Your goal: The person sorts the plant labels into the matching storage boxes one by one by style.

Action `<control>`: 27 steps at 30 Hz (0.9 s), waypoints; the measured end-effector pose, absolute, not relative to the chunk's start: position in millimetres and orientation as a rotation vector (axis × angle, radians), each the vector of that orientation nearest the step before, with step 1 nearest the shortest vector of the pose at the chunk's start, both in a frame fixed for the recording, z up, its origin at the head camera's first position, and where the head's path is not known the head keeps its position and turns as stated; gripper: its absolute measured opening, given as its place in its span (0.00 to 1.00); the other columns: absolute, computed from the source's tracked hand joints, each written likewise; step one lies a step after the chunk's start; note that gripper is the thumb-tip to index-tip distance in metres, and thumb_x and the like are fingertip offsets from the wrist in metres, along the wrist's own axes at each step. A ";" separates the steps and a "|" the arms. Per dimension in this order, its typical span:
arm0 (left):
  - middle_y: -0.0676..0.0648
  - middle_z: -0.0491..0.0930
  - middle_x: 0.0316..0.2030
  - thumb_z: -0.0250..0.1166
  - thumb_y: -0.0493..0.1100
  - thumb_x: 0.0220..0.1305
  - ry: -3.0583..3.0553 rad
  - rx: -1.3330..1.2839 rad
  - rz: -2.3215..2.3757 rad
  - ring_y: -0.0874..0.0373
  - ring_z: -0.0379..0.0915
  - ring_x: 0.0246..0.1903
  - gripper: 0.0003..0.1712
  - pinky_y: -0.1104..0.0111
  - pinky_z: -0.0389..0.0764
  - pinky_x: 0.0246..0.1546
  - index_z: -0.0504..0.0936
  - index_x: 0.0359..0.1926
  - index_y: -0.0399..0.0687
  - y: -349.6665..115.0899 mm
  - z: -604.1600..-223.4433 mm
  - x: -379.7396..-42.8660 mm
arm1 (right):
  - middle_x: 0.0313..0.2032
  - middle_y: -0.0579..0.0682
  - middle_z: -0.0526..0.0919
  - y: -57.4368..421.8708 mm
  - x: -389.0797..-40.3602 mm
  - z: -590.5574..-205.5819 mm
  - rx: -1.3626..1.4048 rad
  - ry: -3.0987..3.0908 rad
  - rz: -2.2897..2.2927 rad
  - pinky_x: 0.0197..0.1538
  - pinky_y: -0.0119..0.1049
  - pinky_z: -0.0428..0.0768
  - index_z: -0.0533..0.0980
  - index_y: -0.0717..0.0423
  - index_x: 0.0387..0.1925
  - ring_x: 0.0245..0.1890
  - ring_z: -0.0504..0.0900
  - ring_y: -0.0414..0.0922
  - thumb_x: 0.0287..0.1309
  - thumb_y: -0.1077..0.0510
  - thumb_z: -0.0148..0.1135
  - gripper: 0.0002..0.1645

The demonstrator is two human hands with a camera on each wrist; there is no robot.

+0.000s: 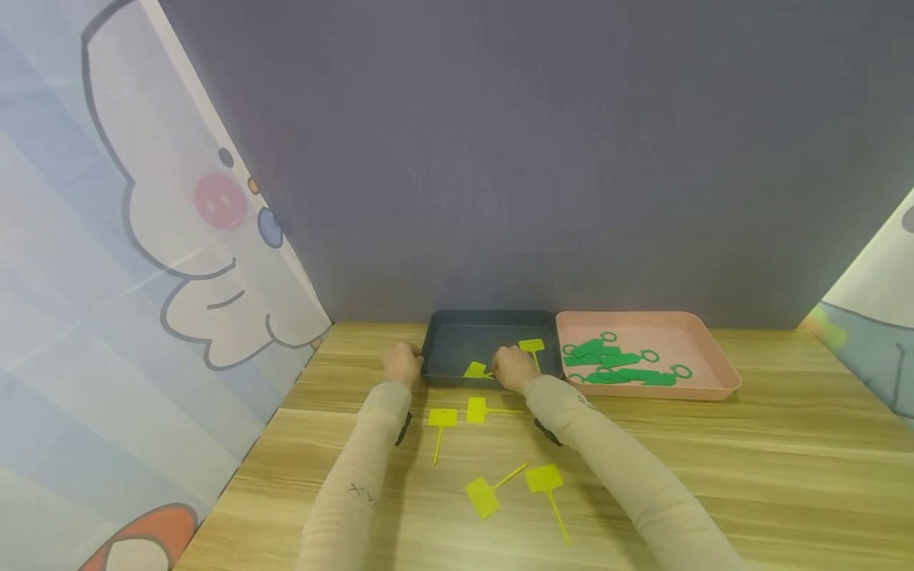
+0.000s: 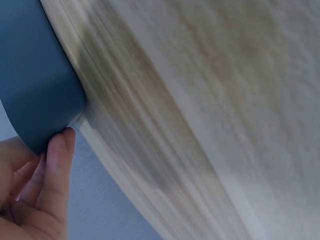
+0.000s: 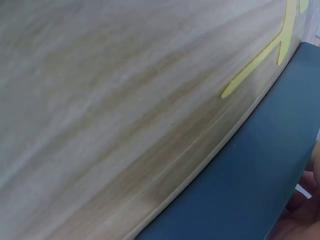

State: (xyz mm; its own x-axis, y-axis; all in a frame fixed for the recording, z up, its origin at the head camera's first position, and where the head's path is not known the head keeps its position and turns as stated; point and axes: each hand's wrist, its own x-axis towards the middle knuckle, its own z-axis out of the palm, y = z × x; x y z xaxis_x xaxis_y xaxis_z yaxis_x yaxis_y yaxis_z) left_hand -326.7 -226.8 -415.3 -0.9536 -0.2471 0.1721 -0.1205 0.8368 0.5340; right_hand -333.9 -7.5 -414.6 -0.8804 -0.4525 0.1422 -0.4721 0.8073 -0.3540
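Observation:
A dark blue tray (image 1: 493,325) stands at the back of the table. At its left end my left hand (image 1: 402,363) pinches the wall, thumb and fingers (image 2: 56,172) on either side of the rim in the left wrist view. My right hand (image 1: 514,368) is inside the tray, over its front wall. Its curled fingers hold the stem of a yellow plant label (image 1: 474,369); the fingertips are largely hidden. A second yellow label (image 1: 531,346) leans in the tray, right of that hand.
Several yellow labels lie on the wooden table (image 1: 807,460), among them one near the tray (image 1: 443,417) and one nearer me (image 1: 545,479). A pink tray (image 1: 721,373) with several green ringed tags (image 1: 628,357) adjoins on the right. A grey panel (image 1: 557,159) rises behind.

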 end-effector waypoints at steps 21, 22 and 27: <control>0.39 0.81 0.45 0.60 0.37 0.60 -2.793 0.325 -0.836 0.44 0.77 0.46 0.13 0.56 0.78 0.48 0.81 0.46 0.39 -229.6 -416.7 -330.0 | 0.40 0.57 0.84 1.4 -322.6 -401.5 0.798 -2.868 0.699 0.47 0.44 0.80 0.80 0.65 0.39 0.41 0.82 0.53 0.55 0.67 0.58 0.10; 0.39 0.81 0.45 0.60 0.37 0.60 -2.798 0.327 -0.833 0.43 0.77 0.46 0.13 0.56 0.78 0.48 0.81 0.46 0.40 -230.0 -417.0 -330.5 | 0.40 0.57 0.84 2.8 -320.4 -398.6 0.807 -2.863 0.694 0.47 0.43 0.80 0.80 0.65 0.40 0.42 0.82 0.53 0.56 0.67 0.58 0.11; 0.39 0.81 0.46 0.60 0.37 0.60 -2.812 0.322 -0.848 0.43 0.76 0.46 0.13 0.55 0.77 0.48 0.81 0.46 0.39 -231.6 -417.4 -332.0 | 0.41 0.58 0.83 11.1 -307.5 -385.4 0.842 -2.842 0.664 0.43 0.41 0.82 0.80 0.66 0.41 0.41 0.82 0.52 0.56 0.68 0.57 0.11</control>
State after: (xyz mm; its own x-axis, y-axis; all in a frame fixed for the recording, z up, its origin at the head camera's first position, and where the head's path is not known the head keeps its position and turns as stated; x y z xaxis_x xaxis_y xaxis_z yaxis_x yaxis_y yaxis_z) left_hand -332.0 -231.6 -417.4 -0.9590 -0.2589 0.1150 -0.1522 0.8133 0.5616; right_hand -307.5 11.1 -385.4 -0.8412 -0.4949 0.2180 -0.5402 0.7514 -0.3790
